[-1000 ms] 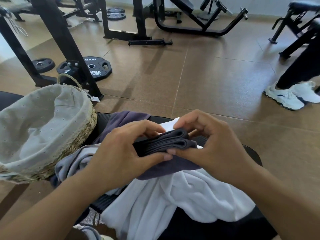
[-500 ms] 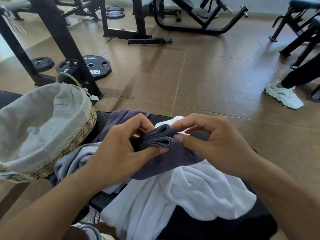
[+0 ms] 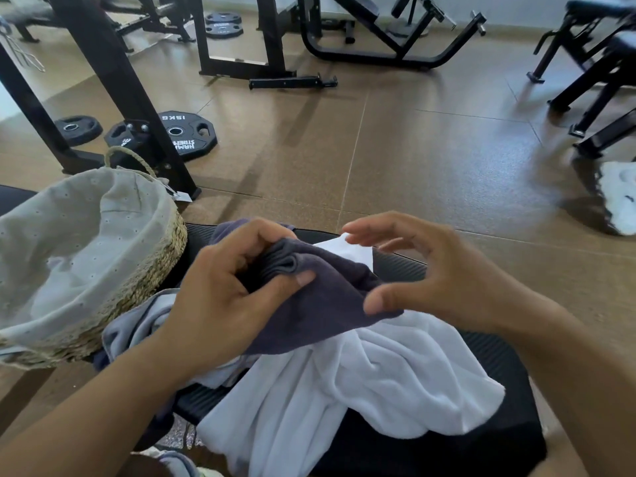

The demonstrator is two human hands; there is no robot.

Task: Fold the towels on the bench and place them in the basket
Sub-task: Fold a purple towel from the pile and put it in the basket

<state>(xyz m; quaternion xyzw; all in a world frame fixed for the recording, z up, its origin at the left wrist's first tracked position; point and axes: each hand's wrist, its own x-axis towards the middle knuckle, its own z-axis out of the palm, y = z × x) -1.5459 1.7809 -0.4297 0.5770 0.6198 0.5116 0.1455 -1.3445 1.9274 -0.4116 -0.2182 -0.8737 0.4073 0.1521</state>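
Observation:
A dark purple-grey towel [image 3: 323, 304] is bunched in folds above the black bench [image 3: 488, 438]. My left hand [image 3: 223, 304] grips its folded end between thumb and fingers. Just to the right, my right hand [image 3: 433, 273] hovers with fingers spread and nothing in it; its thumb is near the towel's edge. Under the dark towel lies a crumpled white towel [image 3: 361, 383], and a pale grey-blue towel [image 3: 137, 325] lies at its left. The woven basket [image 3: 151, 284] with a light fabric liner stands on the bench at the left, close to my left hand.
Black weight plates [image 3: 186, 136] and a black rack post [image 3: 113, 80] stand on the brown floor behind the basket. Gym machine frames [image 3: 385, 43] line the back. A person's white shoe [image 3: 619, 194] is blurred at the right edge.
My right hand has let go of the dark towel and opened, drawing off to the right. The left hand keeps its grip. The person's shoes at the right have shifted further right.

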